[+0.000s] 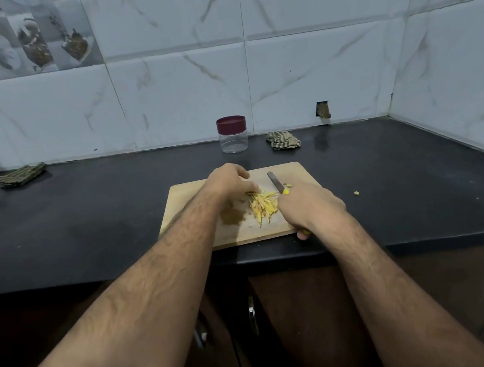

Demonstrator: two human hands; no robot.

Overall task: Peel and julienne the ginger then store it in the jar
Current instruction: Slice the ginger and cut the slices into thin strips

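Left hand [230,183] pinches ginger strips [262,205] piled mid-board [189,197]; right hand [311,206] grips knife [276,183], blade beside pile; lidded jar [232,134] stands behind on tabletop [90,215].

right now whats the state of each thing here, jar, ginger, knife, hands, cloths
jar: upright by the wall, lid on, empty
ginger: cut into strips, piled on the cutting board
knife: held by the handle, blade over the board
left hand: fingertips on the ginger pile
right hand: grips the knife
left cloth: folded
right cloth: crumpled
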